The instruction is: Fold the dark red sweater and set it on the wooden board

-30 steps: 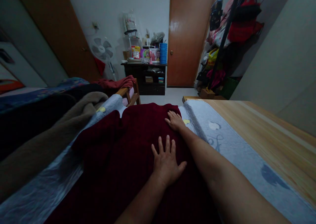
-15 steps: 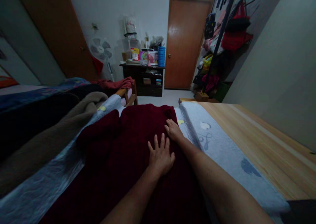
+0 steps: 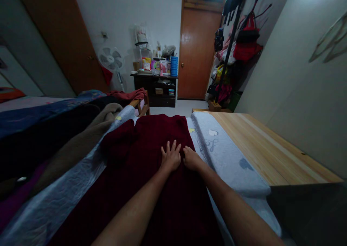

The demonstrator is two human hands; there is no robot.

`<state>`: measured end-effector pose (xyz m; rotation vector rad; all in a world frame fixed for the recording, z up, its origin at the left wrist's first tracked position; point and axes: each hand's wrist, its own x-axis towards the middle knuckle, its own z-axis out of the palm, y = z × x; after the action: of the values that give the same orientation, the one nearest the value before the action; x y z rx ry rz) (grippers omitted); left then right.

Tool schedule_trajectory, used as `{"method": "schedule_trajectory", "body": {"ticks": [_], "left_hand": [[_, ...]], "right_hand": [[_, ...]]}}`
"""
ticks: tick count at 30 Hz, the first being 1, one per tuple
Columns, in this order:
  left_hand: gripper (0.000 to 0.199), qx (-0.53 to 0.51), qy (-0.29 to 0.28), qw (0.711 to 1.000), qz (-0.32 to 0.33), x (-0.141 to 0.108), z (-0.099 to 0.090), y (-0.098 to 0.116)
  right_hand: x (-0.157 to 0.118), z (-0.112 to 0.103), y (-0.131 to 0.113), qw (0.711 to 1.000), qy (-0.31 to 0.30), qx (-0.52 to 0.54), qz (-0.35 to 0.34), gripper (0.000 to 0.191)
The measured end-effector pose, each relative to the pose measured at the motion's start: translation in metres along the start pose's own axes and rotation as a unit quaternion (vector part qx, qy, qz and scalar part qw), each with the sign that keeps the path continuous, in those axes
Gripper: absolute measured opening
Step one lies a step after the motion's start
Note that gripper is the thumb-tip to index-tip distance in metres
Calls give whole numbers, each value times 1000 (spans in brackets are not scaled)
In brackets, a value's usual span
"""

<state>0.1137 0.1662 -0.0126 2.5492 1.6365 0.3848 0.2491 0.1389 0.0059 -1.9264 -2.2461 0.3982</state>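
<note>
1. A pale blanket (image 3: 230, 148) lies beneath the dark red cloth (image 3: 157, 134).
2. The black cabinet (image 3: 141, 85) holds a small box (image 3: 159, 91).
3. Our left hand (image 3: 171, 159) spreads on the cloth; just beside, our right hand (image 3: 192, 158) curls; we cannot tell whether it grips.

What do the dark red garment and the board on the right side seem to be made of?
The dark red garment looks like soft, matte fabric, perhaps knit or fleece: it folds loosely and hardly shines. The board seems to be wood or wood-look laminate, smooth, with pale streaks like grain.
</note>
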Motion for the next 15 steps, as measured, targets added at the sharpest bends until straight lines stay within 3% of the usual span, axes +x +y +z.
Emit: {"method": "schedule_trajectory", "body": {"ticks": [8,11,15], "left_hand": [[51,-14,2,1000,-9,-3,-8,3],[53,-20,-27,999,2,-16,-12,7],[53,-37,-67,996,51,-59,-22,18]], "right_hand": [[-119,21,-37,991,128,-7,44,54],[-143,25,-34,980,183,22,67,53],[-156,27,-22,965,218,127,70,49]]}}
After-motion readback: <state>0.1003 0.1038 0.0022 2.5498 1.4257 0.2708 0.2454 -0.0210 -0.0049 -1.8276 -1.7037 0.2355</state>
